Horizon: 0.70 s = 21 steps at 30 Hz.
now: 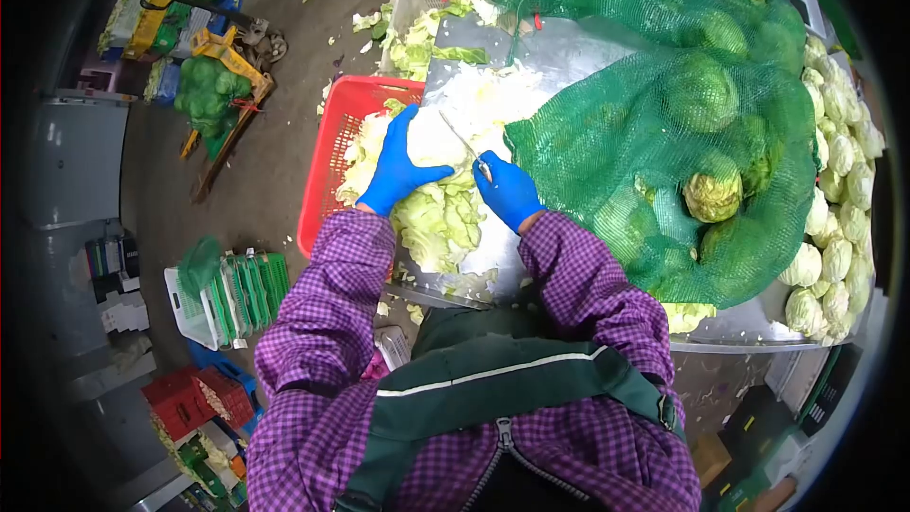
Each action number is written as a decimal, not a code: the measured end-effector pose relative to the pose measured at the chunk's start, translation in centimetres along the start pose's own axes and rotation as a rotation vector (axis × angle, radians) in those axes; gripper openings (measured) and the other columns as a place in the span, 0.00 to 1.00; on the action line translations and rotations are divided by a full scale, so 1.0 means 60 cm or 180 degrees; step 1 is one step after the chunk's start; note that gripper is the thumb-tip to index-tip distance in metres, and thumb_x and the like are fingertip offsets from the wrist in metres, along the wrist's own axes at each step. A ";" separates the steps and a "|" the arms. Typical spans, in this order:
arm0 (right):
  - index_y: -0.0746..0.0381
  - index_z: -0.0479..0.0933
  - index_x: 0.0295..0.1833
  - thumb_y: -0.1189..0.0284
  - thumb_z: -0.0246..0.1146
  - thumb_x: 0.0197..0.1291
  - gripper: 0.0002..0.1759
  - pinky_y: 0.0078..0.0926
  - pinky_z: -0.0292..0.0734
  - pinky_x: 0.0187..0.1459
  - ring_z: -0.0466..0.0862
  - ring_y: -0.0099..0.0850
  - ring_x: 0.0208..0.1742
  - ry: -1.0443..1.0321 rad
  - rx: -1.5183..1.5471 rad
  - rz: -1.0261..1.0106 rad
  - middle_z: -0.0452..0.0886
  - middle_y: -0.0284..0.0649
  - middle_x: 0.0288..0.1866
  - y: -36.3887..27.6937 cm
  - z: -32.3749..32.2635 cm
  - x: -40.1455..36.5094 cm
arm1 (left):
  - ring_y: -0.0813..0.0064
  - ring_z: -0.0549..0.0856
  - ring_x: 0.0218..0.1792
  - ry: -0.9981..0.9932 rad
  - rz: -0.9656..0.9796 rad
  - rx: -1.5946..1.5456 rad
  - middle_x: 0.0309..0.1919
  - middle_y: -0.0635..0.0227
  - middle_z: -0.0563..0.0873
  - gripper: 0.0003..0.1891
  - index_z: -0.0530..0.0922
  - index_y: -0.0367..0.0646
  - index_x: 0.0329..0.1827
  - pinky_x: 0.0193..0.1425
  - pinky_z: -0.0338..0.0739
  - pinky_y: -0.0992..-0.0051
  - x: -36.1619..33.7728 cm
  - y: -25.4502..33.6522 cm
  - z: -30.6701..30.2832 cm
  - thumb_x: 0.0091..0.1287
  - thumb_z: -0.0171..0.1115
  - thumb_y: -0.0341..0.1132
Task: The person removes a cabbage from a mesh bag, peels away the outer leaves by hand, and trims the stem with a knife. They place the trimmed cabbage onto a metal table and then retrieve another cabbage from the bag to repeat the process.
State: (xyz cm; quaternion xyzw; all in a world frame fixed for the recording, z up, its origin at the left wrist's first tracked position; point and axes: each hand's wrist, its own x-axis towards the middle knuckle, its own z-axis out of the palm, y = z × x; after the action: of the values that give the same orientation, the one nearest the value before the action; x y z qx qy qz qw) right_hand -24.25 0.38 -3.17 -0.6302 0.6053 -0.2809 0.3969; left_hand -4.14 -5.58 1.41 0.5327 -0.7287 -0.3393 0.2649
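Blue gloves cover both of my hands. My left hand (400,171) is spread, thumb apart from the fingers, over loose cabbage leaves (441,223) at the table's left edge, and holds nothing. In my right hand (509,192) is a knife (459,137), its blade pointing up and left over pale leaf scraps. Right beside that hand lies a green mesh sack (588,123) with whole cabbages (701,93) inside. A red crate (318,166) with leaves in it stands under my left hand, against the metal table (512,270).
Trimmed pale cabbages (834,261) are piled at the table's right end. A whitish crate (417,2) stands beyond the red one. On the floor at left are a yellow pallet jack (227,55) and a white crate (194,311) by green crates (251,289).
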 end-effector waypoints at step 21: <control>0.59 0.68 0.65 0.71 0.63 0.54 0.30 0.21 0.74 0.25 0.75 0.23 0.21 -0.1303 0.2080 0.1095 0.77 0.36 0.31 0.019 0.001 0.082 | 0.61 0.65 0.67 0.0629 0.0006 -0.0729 0.65 0.55 0.63 0.58 0.52 0.38 0.72 0.71 0.61 0.64 -0.079 -0.017 0.004 0.38 0.82 0.38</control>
State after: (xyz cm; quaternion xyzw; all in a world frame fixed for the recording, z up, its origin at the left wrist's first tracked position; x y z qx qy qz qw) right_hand -24.26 -4.41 -4.79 -0.4038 0.4894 -0.2567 0.7291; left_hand -2.36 -1.22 0.34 0.5291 -0.6561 -0.3659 0.3946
